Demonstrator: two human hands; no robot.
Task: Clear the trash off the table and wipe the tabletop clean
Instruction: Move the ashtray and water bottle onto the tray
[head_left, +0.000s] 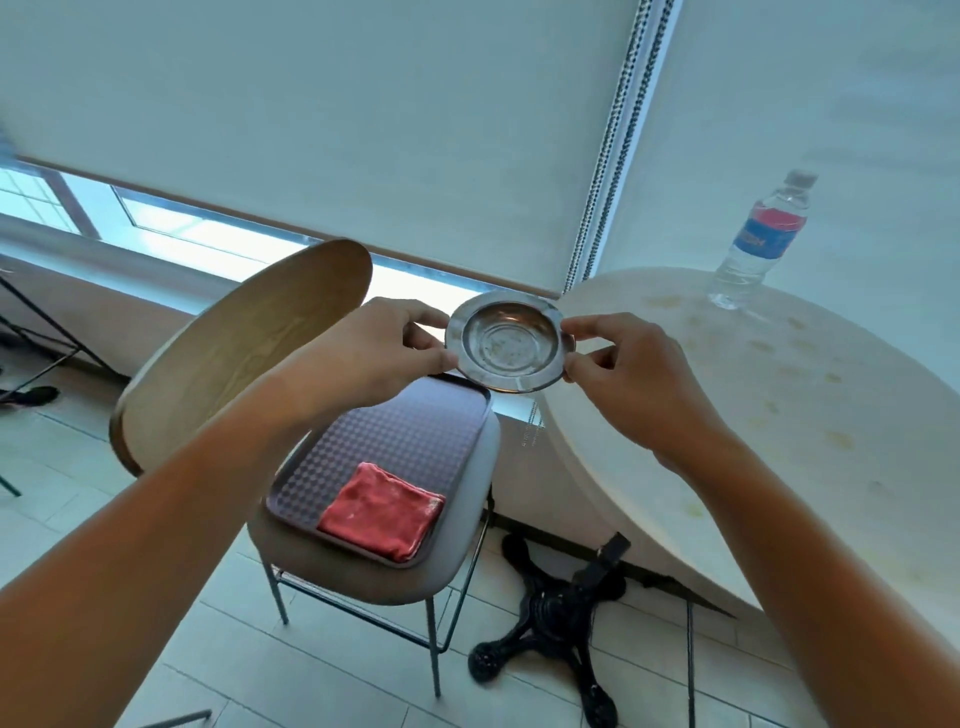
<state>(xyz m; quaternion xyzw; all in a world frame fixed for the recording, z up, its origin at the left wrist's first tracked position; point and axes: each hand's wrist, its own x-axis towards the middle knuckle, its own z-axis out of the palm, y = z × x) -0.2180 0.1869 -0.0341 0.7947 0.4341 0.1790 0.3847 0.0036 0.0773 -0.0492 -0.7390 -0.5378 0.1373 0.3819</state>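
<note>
A small round metal dish (509, 340) with bits of residue in its bowl hangs in the air above the far end of a dark checkered tray (415, 436). My left hand (387, 353) pinches its left rim and my right hand (631, 376) pinches its right rim. A folded red cloth (382, 512) lies at the near end of the tray. The tray rests on a grey chair seat (467, 530). To the right stands a round white table (779, 415) whose top carries yellowish stains.
A plastic water bottle (761, 241) with a blue and red label stands at the table's far side. The chair's wooden backrest (239, 348) rises on the left. The table's black cross foot (550, 618) sits on the tiled floor. Roller blinds cover the window behind.
</note>
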